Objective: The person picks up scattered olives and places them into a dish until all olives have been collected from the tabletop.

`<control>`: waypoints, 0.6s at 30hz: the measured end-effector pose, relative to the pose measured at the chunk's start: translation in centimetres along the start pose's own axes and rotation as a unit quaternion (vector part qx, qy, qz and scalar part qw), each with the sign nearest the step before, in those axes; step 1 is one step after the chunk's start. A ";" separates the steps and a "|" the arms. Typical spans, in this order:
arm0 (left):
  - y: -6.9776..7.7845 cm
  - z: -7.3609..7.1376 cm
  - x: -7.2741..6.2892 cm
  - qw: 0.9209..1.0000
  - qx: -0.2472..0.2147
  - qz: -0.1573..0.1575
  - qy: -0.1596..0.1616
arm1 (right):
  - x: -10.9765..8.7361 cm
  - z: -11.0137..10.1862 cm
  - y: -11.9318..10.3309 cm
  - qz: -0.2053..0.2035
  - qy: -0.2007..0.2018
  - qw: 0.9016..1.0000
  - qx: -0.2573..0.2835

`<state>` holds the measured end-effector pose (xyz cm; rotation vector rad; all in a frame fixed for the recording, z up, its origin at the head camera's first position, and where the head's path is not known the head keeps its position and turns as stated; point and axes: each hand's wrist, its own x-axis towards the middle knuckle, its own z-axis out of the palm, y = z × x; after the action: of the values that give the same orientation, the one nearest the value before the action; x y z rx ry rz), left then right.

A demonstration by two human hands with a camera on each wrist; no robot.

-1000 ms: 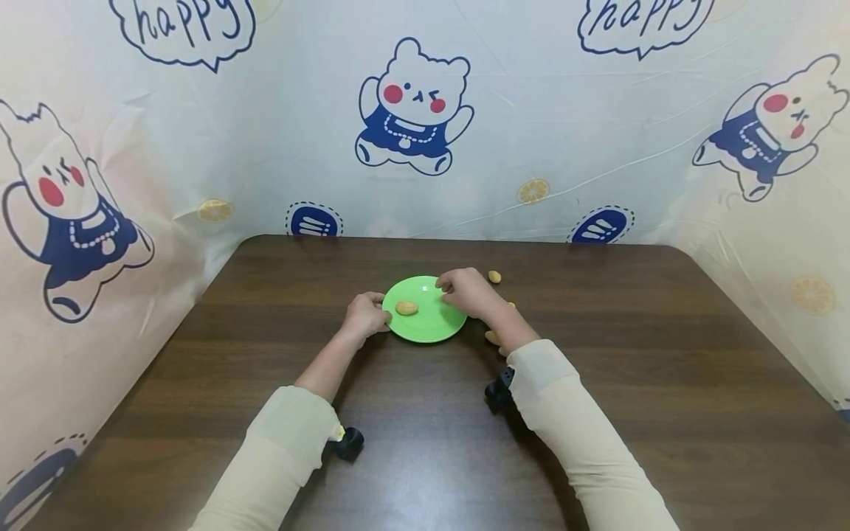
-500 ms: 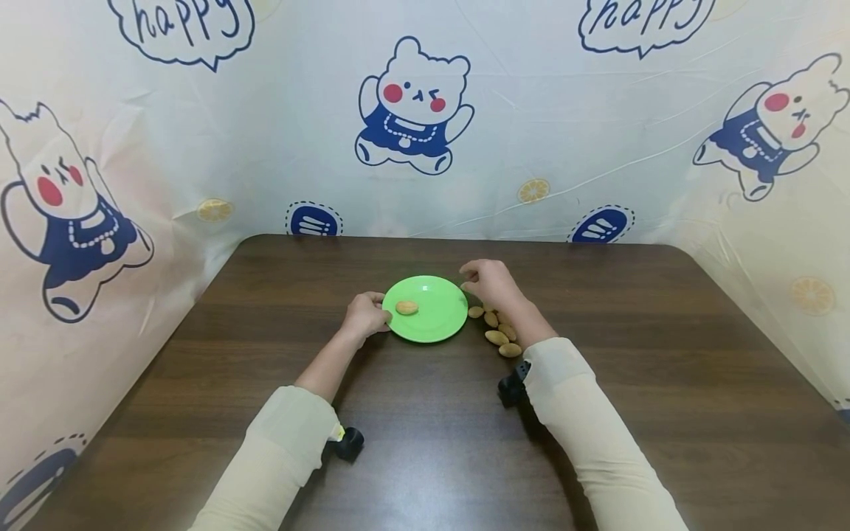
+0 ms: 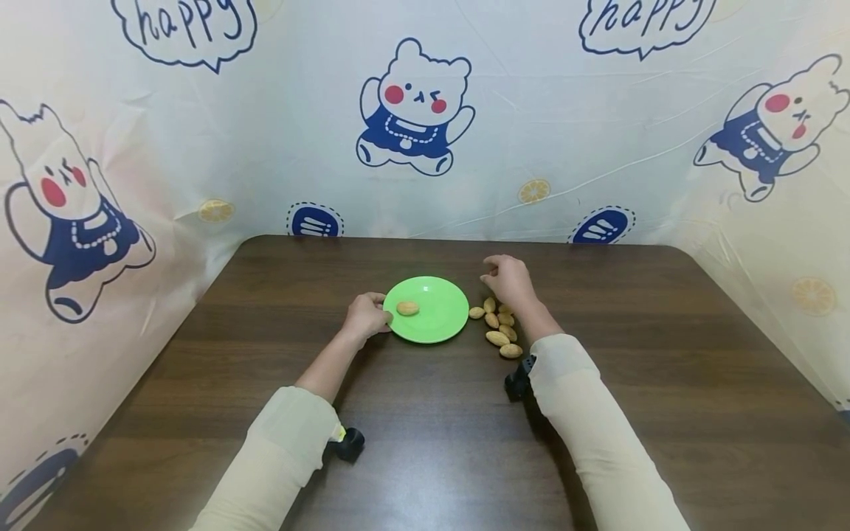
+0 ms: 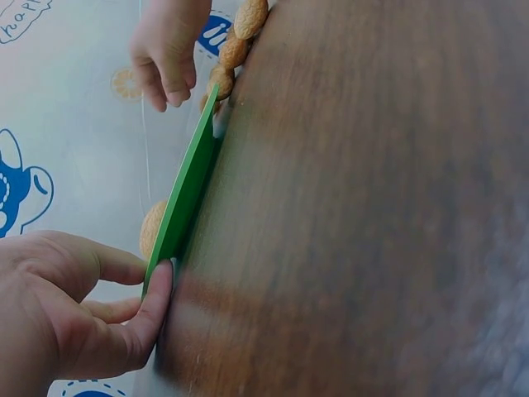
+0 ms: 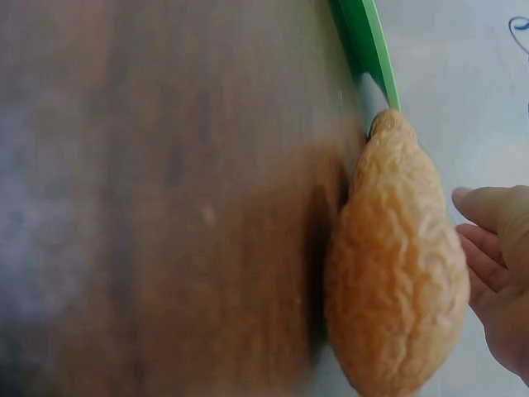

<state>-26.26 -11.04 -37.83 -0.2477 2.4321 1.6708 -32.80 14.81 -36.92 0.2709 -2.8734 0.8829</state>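
Note:
My left hand (image 3: 367, 316) pinches the left rim of a round green plate (image 3: 434, 324). In the left wrist view, its thumb and fingers grip the plate (image 4: 186, 194) from both sides of the edge. One tan, wrinkled nut in its shell (image 3: 407, 308) lies on the plate's left part. Past the plate's right side, my right hand (image 3: 510, 280) hovers behind several similar nuts (image 3: 497, 338), fingers loosely bent. Nothing shows between the fingers of the right hand (image 4: 169, 62) in the left wrist view. A close nut (image 5: 397, 273) partly blocks the right wrist view.
Everything rests on a dark brown wooden table (image 3: 425, 435), its far edge meeting a pale printed curtain (image 3: 285, 133). The loose nuts lie in an uneven line from the plate's right rim toward the right forearm. A black wrist camera (image 3: 518, 380) sits beside the right cuff.
My right hand has moved from over the plate rightward and slightly back, off its rim, uncovering more nuts beside it. The left hand, plate and the nut on it stay put.

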 end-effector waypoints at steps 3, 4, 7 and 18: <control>-0.1 -0.1 0.0 1.000 -0.003 -0.003 0.002 | 0.2 0.0 0.2 0.024 0.016 1.000 0.009; -0.1 0.0 0.0 1.000 -0.002 -0.003 0.002 | 0.3 0.0 0.3 0.031 0.019 0.999 0.011; 0.0 0.0 -0.1 1.000 0.001 -0.004 0.005 | 0.5 0.0 0.5 0.050 0.026 0.998 0.010; -0.1 0.1 0.0 1.000 -0.002 0.000 0.008 | 0.7 0.1 1.0 0.097 0.011 0.995 0.004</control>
<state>-26.28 -10.95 -37.95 -0.2630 2.4397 1.6798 -33.73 15.44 -37.39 -0.0178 -2.9116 0.9224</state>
